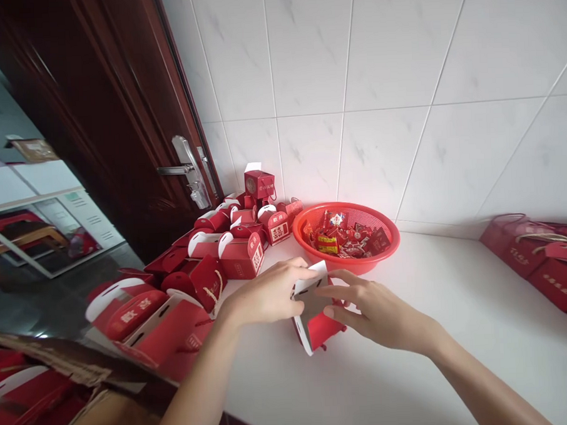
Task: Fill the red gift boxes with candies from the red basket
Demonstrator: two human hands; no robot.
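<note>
A small red gift box (pixel 320 328) with pale inner flaps stands upright on the white tabletop, its upper flaps raised. My left hand (pixel 271 292) pinches the left side of the flaps between thumb and fingers. From the right, my right hand (pixel 374 305) touches the box, its thumb and fingers spread apart around the flap and the upper edge. Parts of the box are hidden by my fingers. Just behind it sits a red plastic basket (pixel 392 238) containing red-wrapped sweets (pixel 353 237) and a few yellow-wrapped ones.
Several red boxes (pixel 241 255) crowd the table's left side. More red boxes (pixel 542 264) with rope handles lie at the far right. A cardboard carton (pixel 111 420) holding red items is at the lower left. Behind are a tiled wall (pixel 385 64) and a dark door (pixel 114 101).
</note>
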